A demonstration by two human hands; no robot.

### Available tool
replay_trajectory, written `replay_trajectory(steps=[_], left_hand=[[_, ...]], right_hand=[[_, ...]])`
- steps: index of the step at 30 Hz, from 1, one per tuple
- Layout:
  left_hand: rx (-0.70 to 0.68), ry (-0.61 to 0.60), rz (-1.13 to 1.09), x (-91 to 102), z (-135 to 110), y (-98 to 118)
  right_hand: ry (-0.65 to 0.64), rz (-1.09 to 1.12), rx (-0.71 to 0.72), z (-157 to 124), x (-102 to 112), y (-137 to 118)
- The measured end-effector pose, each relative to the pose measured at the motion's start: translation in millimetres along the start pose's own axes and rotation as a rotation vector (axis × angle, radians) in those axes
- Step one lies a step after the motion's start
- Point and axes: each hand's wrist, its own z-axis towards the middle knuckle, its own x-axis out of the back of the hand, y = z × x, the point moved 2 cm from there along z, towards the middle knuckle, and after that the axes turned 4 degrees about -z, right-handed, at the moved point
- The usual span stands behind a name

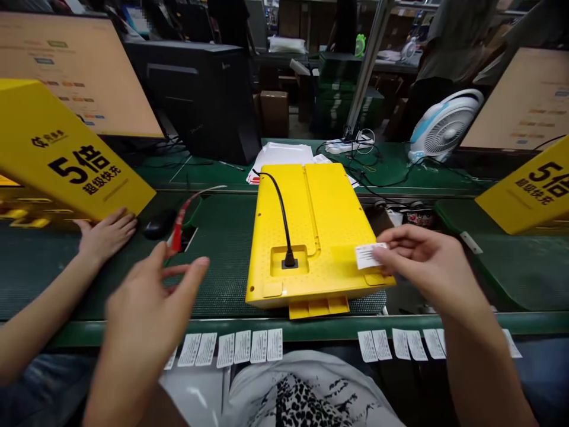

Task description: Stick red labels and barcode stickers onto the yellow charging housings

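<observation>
A yellow plastic housing (311,231) lies flat on the green belt in front of me, with a black cable (280,207) plugged into a recess near its front. My right hand (427,261) pinches a small white label (368,256) and holds it over the housing's front right corner. My left hand (151,302) hovers open, fingers spread, above the belt to the left of the housing, holding nothing. A co-worker's hand (106,234) rests on the belt at far left, below a yellow sign-like unit (66,154).
Rows of white labels (240,347) and more labels (400,344) stick along the green table edge. A black mouse (157,225) and a red-tipped tool (178,228) lie left. Another yellow unit (528,190), a white fan (444,127), monitors and a black computer case (200,95) stand behind.
</observation>
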Motion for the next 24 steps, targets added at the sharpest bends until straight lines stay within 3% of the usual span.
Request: replay_trajectory(steps=[2, 4, 8, 12, 24], left_hand=[[0.059, -0.103, -0.019, -16.9, -12, 22], [0.03, -0.139, -0.111, -34.2, -17, 36], [-0.071, -0.096, -0.29, -62.6, -22, 42], [-0.061, -0.042, -0.445, -82.1, -31, 44], [-0.031, 0.053, -0.567, -90.5, -36, 43]], right_hand=[[-0.064, 0.04, -0.087, 12, -15, 1], [-0.08, 0.066, -0.128, 21, -21, 4], [-0.067, 0.089, -0.142, 25, -22, 9], [-0.035, 0.037, -0.135, 21, -22, 12], [-0.005, -0.007, -0.058, 18, -23, 12]])
